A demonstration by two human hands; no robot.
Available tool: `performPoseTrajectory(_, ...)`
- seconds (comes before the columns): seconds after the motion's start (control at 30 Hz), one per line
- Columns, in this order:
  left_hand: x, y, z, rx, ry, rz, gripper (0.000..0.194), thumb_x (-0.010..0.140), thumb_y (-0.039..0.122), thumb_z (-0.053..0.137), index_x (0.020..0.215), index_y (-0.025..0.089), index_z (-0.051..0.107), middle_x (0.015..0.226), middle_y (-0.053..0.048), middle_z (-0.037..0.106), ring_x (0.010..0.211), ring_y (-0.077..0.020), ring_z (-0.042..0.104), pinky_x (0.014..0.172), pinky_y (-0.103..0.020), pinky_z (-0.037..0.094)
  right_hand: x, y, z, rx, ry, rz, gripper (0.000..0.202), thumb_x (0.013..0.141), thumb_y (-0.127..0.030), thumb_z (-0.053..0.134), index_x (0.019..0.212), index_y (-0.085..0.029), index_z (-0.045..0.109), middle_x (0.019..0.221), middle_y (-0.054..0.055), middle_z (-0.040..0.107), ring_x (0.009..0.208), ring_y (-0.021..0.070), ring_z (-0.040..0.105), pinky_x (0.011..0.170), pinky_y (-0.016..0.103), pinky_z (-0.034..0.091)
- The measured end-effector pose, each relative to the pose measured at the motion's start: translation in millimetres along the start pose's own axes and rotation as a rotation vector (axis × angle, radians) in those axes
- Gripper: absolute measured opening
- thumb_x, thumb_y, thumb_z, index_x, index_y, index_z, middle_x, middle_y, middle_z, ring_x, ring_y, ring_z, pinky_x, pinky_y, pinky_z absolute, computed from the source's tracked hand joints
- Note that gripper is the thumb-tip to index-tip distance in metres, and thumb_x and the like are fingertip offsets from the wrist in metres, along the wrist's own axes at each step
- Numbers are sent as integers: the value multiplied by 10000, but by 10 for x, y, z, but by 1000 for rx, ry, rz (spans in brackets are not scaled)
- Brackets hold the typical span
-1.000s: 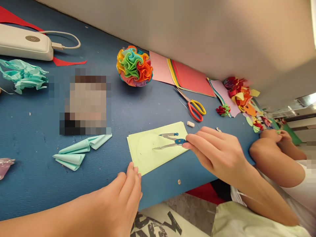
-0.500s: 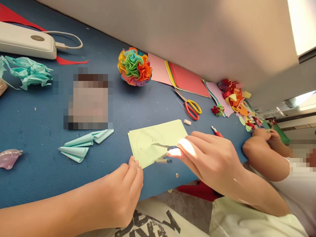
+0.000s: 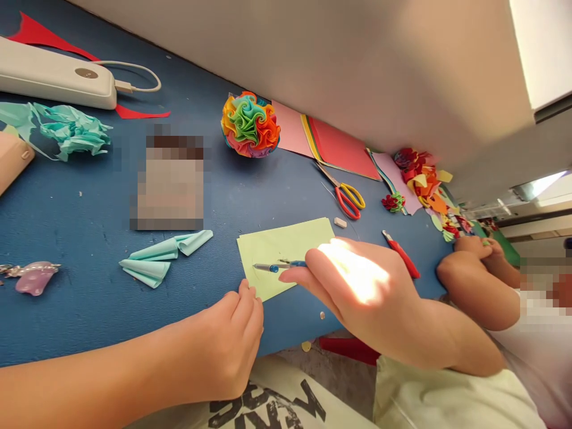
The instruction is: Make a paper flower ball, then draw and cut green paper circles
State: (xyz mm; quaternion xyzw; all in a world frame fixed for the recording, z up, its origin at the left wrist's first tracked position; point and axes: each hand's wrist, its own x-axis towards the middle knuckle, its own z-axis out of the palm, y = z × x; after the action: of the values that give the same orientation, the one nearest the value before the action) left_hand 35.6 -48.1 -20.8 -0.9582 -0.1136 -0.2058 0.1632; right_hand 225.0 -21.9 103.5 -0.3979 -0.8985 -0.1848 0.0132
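Pale green paper lies on the blue table, stacked in more than one sheet. My left hand rests at its lower left corner with the fingers held together on the edge. Over the sheet, my right hand pinches a blue and silver drawing tool that looks like a compass. Its arms point left across the paper, low against the surface. A faint pencil line shows near the tool's left tip. My right palm hides the sheet's lower right part.
Beyond the paper are an eraser, scissors, a colourful paper ball and coloured sheets. A red cutter lies right. Folded blue paper and a power bank are left. Another person's arm is at far right.
My right hand has moved a little left and turned over the paper. The tool has swung, with both arms now pointing left. The drawn circle seen earlier is mostly out of sight.
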Motion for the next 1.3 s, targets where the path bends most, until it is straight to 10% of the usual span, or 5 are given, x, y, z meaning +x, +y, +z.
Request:
performPoseTrajectory(0.7, -18, -5, 6, -55, 14, -36, 210, 799, 211, 600, 923, 68, 692, 939, -167, 716, 872, -334, 666, 614, -383, 464, -267, 263, -87, -111, -358, -172, 258, 765, 39, 489, 638, -185, 470, 634, 9, 487, 562, 157, 420, 552, 299, 269)
performPoseTrajectory(1.3, 80, -30, 135, -80, 177, -231, 194, 840, 5, 472, 817, 80, 649, 781, -106, 658, 773, -215, 617, 587, -331, 446, -158, 356, -106, -145, -325, -160, 275, 791, 58, 441, 661, -182, 475, 627, 18, 501, 597, 159, 445, 561, 282, 327)
